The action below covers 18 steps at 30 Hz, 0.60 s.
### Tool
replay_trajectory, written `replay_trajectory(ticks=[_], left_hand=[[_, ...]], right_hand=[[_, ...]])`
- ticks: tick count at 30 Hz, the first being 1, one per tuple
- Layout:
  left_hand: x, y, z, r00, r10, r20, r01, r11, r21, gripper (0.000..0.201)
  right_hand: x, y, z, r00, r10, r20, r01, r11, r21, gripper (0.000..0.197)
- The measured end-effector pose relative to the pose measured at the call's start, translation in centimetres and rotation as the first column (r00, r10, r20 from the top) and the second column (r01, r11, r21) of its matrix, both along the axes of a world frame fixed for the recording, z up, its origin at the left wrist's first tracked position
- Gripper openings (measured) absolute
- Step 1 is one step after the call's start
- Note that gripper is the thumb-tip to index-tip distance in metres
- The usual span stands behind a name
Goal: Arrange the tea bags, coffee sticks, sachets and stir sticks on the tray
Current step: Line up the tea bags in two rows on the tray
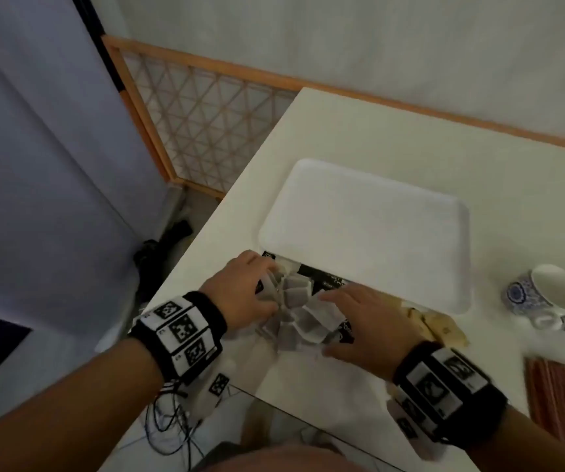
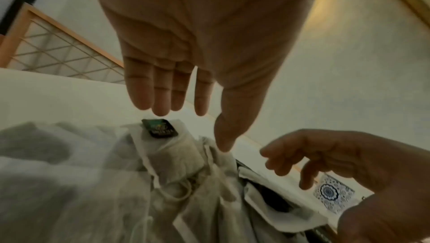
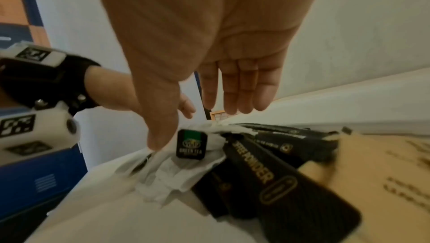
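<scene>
Tea bags [image 1: 294, 310] lay fanned in a loose heap between your hands, just short of the bare tray [image 1: 362, 212], partly covering the black coffee sticks [image 3: 267, 169]. Your left hand [image 1: 240, 291] and right hand [image 1: 359, 321] were both spread flat with straight fingers, holding nothing. Those bags looked light, limp and easily torn, with strings apt to tangle, so you would have done best scooping the stack from both sides.

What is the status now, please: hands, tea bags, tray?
Left hand and right hand open, flanking tea bags. Tray bare. Coffee sticks partly beneath the bags.
</scene>
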State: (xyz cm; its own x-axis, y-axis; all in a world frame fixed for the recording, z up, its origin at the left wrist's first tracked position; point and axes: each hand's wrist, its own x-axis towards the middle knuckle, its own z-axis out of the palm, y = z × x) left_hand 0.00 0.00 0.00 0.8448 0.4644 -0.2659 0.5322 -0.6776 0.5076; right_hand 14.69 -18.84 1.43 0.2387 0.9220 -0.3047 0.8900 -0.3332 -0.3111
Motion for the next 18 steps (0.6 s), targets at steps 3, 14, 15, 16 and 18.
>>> replay_trajectory(ticks=[3,14,15,16,18], left_hand=[[0.7,0.1,-0.1,0.999,-0.006,-0.047,0.007,1.000,0.016,0.061],[0.3,1.3,-1.4,0.973,0.056,-0.223,-0.043,0.997,0.061,0.078],[0.4,1.5,-1.6,0.972,0.066,-0.224,-0.058,0.997,0.044,0.079],[0.6,1.6,-1.7,0.973,0.076,-0.216,-0.072,0.997,0.023,0.082],[0.8,1.8,-1.8,0.975,0.090,-0.205,-0.094,0.996,-0.008,0.088]], right_hand=[[-0.5,0.7,-0.7,0.998,0.029,0.055,-0.031,0.999,0.024,0.081],[-0.6,2.1,-2.4,0.998,-0.053,0.035,0.047,0.988,0.145,0.025],[-0.3,2.1,-2.1,0.997,-0.071,0.017,0.067,0.986,0.156,0.025],[0.0,2.1,-1.9,0.996,-0.093,-0.004,0.093,0.980,0.173,0.024],[0.6,2.1,-0.8,0.991,-0.114,-0.063,0.124,0.973,0.195,0.022]])
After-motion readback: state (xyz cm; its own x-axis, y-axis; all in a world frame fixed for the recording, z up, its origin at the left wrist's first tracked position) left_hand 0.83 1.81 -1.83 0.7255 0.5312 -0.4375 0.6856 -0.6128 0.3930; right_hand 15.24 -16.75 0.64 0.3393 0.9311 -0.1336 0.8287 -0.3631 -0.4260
